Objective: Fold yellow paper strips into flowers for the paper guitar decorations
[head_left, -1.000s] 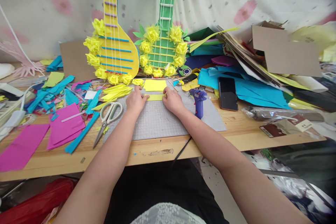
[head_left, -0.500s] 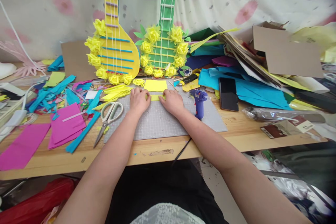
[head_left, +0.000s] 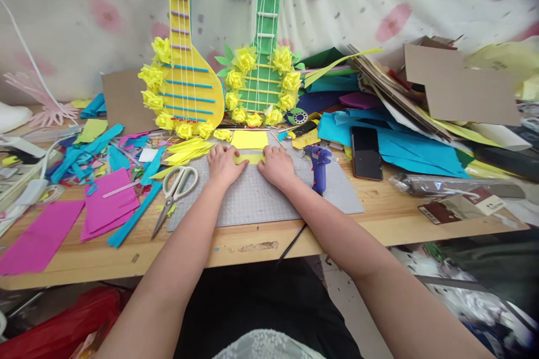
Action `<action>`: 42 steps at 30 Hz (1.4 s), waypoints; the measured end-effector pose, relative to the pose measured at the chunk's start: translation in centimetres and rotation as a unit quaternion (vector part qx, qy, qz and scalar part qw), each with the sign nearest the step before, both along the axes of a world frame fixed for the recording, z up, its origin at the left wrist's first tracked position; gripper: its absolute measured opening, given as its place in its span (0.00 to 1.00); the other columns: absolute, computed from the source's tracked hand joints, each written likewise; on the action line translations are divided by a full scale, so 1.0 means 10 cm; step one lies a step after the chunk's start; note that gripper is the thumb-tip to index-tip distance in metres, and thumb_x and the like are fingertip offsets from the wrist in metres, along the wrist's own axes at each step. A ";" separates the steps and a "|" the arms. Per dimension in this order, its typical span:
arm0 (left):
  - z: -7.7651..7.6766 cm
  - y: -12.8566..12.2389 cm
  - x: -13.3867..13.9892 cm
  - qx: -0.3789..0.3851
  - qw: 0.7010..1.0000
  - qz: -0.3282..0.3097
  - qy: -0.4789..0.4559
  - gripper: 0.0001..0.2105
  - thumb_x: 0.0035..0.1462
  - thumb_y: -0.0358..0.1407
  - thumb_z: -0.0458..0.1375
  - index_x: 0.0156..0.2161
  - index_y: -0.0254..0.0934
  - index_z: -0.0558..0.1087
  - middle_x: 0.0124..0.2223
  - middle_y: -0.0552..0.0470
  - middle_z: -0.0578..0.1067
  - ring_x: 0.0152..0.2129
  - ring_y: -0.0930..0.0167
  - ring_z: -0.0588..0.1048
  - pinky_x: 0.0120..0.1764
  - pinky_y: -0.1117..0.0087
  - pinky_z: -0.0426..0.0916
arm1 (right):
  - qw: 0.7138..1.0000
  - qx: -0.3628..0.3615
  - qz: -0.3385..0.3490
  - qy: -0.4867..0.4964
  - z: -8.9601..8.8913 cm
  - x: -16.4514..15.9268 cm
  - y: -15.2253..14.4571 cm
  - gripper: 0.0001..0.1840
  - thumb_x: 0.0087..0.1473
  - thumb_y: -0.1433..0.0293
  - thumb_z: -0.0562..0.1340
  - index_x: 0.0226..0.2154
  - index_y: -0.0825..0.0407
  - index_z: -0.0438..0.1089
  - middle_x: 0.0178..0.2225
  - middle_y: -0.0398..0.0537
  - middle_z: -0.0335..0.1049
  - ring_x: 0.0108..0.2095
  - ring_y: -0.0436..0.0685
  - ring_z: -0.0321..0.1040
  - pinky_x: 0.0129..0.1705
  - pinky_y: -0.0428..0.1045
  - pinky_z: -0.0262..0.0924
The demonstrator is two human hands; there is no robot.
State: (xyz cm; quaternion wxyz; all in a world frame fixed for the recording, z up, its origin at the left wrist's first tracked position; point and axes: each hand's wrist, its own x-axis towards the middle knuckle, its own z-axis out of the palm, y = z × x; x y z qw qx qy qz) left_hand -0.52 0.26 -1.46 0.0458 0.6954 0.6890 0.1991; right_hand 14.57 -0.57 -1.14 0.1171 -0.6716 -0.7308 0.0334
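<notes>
On the grey, gridded cutting mat (head_left: 248, 202) that lies on the light wooden bench (head_left: 389, 219), a narrow yellow paper strip (head_left: 254, 159) spans between the left hand (head_left: 224, 166) at its left end and the right hand (head_left: 278, 166) at its right end. Both hands touch the strip with bent fingers and thumbs turned inward, though whether either grip is pinching it cannot be told. A flat yellow paper rectangle (head_left: 250, 139) lies just beyond, with a blue-purple glue gun (head_left: 320, 167) near the right hand.
</notes>
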 end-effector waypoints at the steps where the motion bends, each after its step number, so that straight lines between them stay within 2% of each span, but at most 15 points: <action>1: 0.00 0.00 -0.02 -0.008 1.000 0.002 -0.004 0.14 0.47 0.47 0.60 0.38 0.43 0.72 0.46 0.45 0.66 0.49 0.58 0.60 0.52 0.58 0.54 | 1.000 -0.008 0.002 0.000 0.01 0.01 0.00 0.16 0.52 0.70 0.53 0.44 0.55 0.63 0.43 0.60 0.66 0.46 0.65 0.58 0.41 0.54 0.57; 7: -0.01 0.02 -0.19 -0.040 0.998 -0.005 -0.039 0.10 0.50 0.39 0.57 0.39 0.46 0.73 0.46 0.48 0.68 0.49 0.60 0.62 0.52 0.58 0.55 | 0.999 -0.024 0.023 -0.002 0.03 0.06 -0.01 0.18 0.50 0.77 0.50 0.45 0.54 0.63 0.43 0.58 0.66 0.46 0.65 0.58 0.40 0.54 0.57; 12: -0.04 0.06 -0.26 -0.035 0.997 -0.016 -0.071 0.17 0.53 0.29 0.50 0.47 0.46 0.69 0.46 0.50 0.72 0.47 0.63 0.65 0.49 0.59 0.57 | 0.999 -0.024 0.009 0.040 0.00 0.10 0.03 0.18 0.49 0.76 0.51 0.43 0.54 0.64 0.42 0.57 0.67 0.46 0.65 0.59 0.41 0.54 0.57; 15: -0.03 0.07 -0.24 -0.023 0.996 -0.018 -0.085 0.14 0.55 0.34 0.51 0.47 0.43 0.69 0.44 0.50 0.73 0.45 0.63 0.67 0.48 0.60 0.58 | 0.994 -0.013 -0.009 0.108 -0.03 0.16 0.09 0.17 0.49 0.75 0.51 0.43 0.54 0.64 0.43 0.55 0.67 0.46 0.62 0.60 0.42 0.53 0.57; 18: 0.00 0.07 -0.20 -0.023 0.997 -0.038 -0.065 0.17 0.49 0.41 0.58 0.45 0.42 0.69 0.43 0.49 0.73 0.45 0.61 0.66 0.47 0.60 0.57 | 0.988 0.014 -0.009 0.156 -0.05 0.21 0.14 0.20 0.51 0.75 0.49 0.46 0.53 0.63 0.45 0.54 0.65 0.45 0.59 0.61 0.43 0.52 0.58; 22: 0.01 0.08 -0.16 -0.042 0.994 -0.055 -0.079 0.15 0.46 0.39 0.61 0.41 0.41 0.70 0.37 0.52 0.74 0.40 0.65 0.69 0.46 0.62 0.57 | 0.987 0.030 0.041 0.150 -0.08 0.18 0.13 0.23 0.49 0.76 0.51 0.48 0.54 0.65 0.47 0.53 0.65 0.50 0.60 0.58 0.49 0.52 0.55; 26: 0.00 0.09 -0.17 -0.033 0.990 -0.071 -0.119 0.08 0.46 0.37 0.61 0.34 0.39 0.72 0.31 0.54 0.74 0.34 0.68 0.70 0.45 0.62 0.57 | 0.984 0.051 0.112 0.128 -0.10 0.12 0.11 0.22 0.51 0.71 0.54 0.49 0.54 0.66 0.46 0.52 0.67 0.48 0.60 0.57 0.52 0.53 0.52; 31: -0.02 0.07 -0.17 0.041 0.978 -0.112 -0.170 0.03 0.45 0.34 0.61 0.26 0.38 0.71 0.31 0.52 0.71 0.35 0.68 0.68 0.44 0.64 0.59 | 0.972 0.109 0.170 0.118 -0.10 0.06 0.12 0.17 0.50 0.72 0.58 0.44 0.53 0.69 0.44 0.53 0.67 0.47 0.61 0.56 0.49 0.55 0.52; 34: -0.03 0.07 -0.14 0.088 0.952 -0.154 -0.250 0.06 0.44 0.37 0.62 0.27 0.38 0.71 0.34 0.51 0.70 0.39 0.67 0.67 0.47 0.64 0.60 | 0.964 0.158 0.176 0.126 -0.07 0.04 0.12 0.09 0.51 0.74 0.57 0.34 0.51 0.72 0.40 0.51 0.69 0.45 0.61 0.57 0.47 0.56 0.53; 36: -0.02 0.07 -0.11 0.089 0.920 -0.140 -0.356 0.09 0.47 0.42 0.59 0.29 0.38 0.71 0.36 0.50 0.70 0.40 0.68 0.68 0.47 0.65 0.61 | 0.952 0.196 0.184 0.144 -0.04 0.03 0.12 0.09 0.52 0.75 0.56 0.30 0.51 0.71 0.38 0.50 0.69 0.43 0.59 0.58 0.46 0.55 0.53; 39: 0.01 0.08 -0.07 0.017 0.838 -0.062 -0.543 0.14 0.51 0.48 0.54 0.34 0.38 0.69 0.38 0.50 0.71 0.37 0.70 0.70 0.40 0.67 0.66 | 0.927 0.249 0.209 0.187 -0.01 0.04 0.12 0.11 0.55 0.74 0.53 0.30 0.50 0.70 0.39 0.49 0.69 0.44 0.57 0.59 0.48 0.55 0.54; 41: 0.03 0.09 -0.05 -0.060 0.789 -0.042 -0.610 0.16 0.49 0.46 0.57 0.39 0.39 0.67 0.38 0.50 0.71 0.33 0.71 0.72 0.35 0.68 0.67 | 0.915 0.265 0.224 0.204 0.00 0.06 0.13 0.12 0.56 0.73 0.52 0.30 0.49 0.70 0.40 0.49 0.69 0.46 0.57 0.59 0.49 0.56 0.54; 42: 0.03 0.09 -0.04 -0.089 0.778 -0.047 -0.621 0.18 0.46 0.43 0.59 0.42 0.39 0.66 0.37 0.51 0.71 0.31 0.71 0.72 0.33 0.69 0.67 | 0.914 0.266 0.228 0.206 0.00 0.07 0.14 0.12 0.56 0.74 0.52 0.30 0.48 0.70 0.41 0.49 0.69 0.47 0.57 0.58 0.50 0.57 0.54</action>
